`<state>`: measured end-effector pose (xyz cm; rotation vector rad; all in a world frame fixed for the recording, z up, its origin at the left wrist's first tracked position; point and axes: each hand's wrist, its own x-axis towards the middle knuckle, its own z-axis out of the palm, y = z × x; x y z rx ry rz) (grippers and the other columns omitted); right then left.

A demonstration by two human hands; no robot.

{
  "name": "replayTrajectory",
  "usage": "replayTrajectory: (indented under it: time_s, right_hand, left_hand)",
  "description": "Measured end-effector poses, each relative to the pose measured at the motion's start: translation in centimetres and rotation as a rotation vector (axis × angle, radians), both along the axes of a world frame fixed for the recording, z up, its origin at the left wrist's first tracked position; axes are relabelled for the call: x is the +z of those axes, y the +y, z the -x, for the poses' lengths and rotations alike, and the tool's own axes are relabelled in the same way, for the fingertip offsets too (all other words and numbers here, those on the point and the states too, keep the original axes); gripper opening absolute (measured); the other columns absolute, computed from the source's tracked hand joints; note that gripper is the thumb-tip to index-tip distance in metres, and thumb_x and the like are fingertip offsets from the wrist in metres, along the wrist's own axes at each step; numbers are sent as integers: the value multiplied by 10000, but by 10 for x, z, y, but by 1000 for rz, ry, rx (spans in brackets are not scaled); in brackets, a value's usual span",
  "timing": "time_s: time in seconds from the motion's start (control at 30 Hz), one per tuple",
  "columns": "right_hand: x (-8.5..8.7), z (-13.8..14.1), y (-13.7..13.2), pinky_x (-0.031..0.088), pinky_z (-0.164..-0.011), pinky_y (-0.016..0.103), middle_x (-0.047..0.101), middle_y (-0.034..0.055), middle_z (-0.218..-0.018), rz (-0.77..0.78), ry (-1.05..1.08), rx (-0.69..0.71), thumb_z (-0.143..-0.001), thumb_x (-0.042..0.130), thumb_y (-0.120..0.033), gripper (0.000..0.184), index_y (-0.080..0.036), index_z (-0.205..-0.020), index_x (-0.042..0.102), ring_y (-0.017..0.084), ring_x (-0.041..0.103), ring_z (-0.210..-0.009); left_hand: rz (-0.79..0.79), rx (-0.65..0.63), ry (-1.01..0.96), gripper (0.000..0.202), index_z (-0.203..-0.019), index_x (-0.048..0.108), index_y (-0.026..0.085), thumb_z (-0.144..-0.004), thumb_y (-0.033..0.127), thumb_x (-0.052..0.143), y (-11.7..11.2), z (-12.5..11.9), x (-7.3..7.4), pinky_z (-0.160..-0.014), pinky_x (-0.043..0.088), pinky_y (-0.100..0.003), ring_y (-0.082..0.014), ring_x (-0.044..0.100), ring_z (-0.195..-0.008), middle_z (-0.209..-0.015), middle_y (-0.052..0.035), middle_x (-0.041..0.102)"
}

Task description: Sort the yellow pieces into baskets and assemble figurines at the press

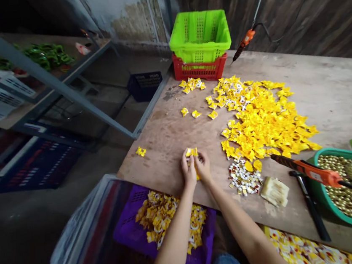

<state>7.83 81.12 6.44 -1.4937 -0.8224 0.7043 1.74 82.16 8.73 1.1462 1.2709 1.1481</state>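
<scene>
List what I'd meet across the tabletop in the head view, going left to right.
Single yellow piece, left hand, right hand, small white pieces, pale block, green tub.

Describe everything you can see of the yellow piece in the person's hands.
The yellow piece is small and bright, with a whitish patch at its left. The left hand and right hand hold it between them over the brown tabletop, hiding much of it. Whether the yellow showing lower belongs to it, and its material, I cannot tell.
</scene>
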Motion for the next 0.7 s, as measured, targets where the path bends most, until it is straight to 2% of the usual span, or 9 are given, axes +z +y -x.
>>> replayTrajectory:
  time_s: [0.1, 0.17, 0.27, 0.4, 0.47, 0.53, 0.6, 0.63, 0.7]
  right_hand:
    - [7, 53, -49, 542, -863, 348, 696, 67, -1023, -32, 120, 73, -899, 545, -367, 257, -218, -1085, 642, 208, 643, -945]
    - [7, 93, -83, 537, -898, 367, 680, 64, -1072, -86, 124, 161, -891, 551, -317, 225, -250, -1090, 634, 219, 638, -997]
    - [-6, 145, -124, 537, -918, 388, 674, 66, -1108, -111, 72, 338, -847, 577, -249, 225, -272, -1062, 639, 235, 641, -1043]
    - [-37, 177, -151, 513, -983, 458, 719, 94, -1119, 103, -46, 503, -781, 507, -123, 344, -241, -1062, 667, 272, 662, -1109]
    - [-41, 168, -151, 499, -999, 473, 744, 107, -1099, 271, -119, 586, -733, 489, -73, 366, -210, -1000, 700, 288, 675, -1109]
    - [-29, 137, -137, 536, -919, 420, 767, 91, -1009, 366, -108, 691, -719, 486, -66, 323, -197, -897, 721, 268, 712, -995]
    - [-2, 81, -107, 562, -767, 338, 766, 50, -875, 338, -15, 770, -761, 481, -111, 265, -204, -831, 720, 216, 717, -809]
    - [15, 46, -86, 558, -699, 313, 753, 32, -819, 291, 40, 742, -806, 458, -149, 265, -209, -844, 714, 191, 698, -721]
    - [48, -35, -30, 551, -668, 312, 720, 26, -764, 193, 3, 499, -881, 450, -265, 249, -219, -861, 693, 185, 667, -683]
  left_hand:
    - [26, 91, 62, 489, -1254, 607, 211, -914, 559, 552, -55, 60, 9, -950, 545, -360, -246, 660, -1118, -1271, -125, 658]
    - [5, 225, 186, 432, -1166, 637, 212, -891, 543, 594, -96, 104, 4, -957, 533, -369, -246, 656, -1088, -1209, -107, 670]
    - [29, 465, 296, 431, -1136, 611, 212, -859, 543, 618, -146, 160, -19, -993, 508, -415, -259, 636, -1095, -1168, -92, 661]
    - [125, 453, 286, 473, -1169, 575, 224, -832, 555, 591, -171, 202, -66, -1089, 441, -483, -314, 560, -1266, -1305, -113, 609]
    - [214, 415, 330, 449, -1137, 584, 219, -826, 543, 560, -168, 211, -83, -1133, 384, -526, -342, 525, -1305, -1292, -119, 610]
    - [293, 413, 400, 404, -1075, 598, 211, -821, 518, 527, -160, 215, -89, -1143, 353, -563, -364, 523, -1292, -1229, -123, 627]
    - [272, 465, 490, 367, -1035, 602, 210, -812, 490, 520, -148, 212, -83, -1148, 334, -581, -376, 519, -1285, -1189, -124, 630]
    - [215, 497, 531, 355, -1038, 602, 216, -809, 478, 531, -139, 207, -75, -1156, 327, -576, -373, 510, -1294, -1196, -124, 623]
    - [44, 533, 577, 351, -1081, 595, 236, -811, 458, 571, -115, 188, -53, -1165, 331, -549, -352, 494, -1312, -1247, -122, 594]
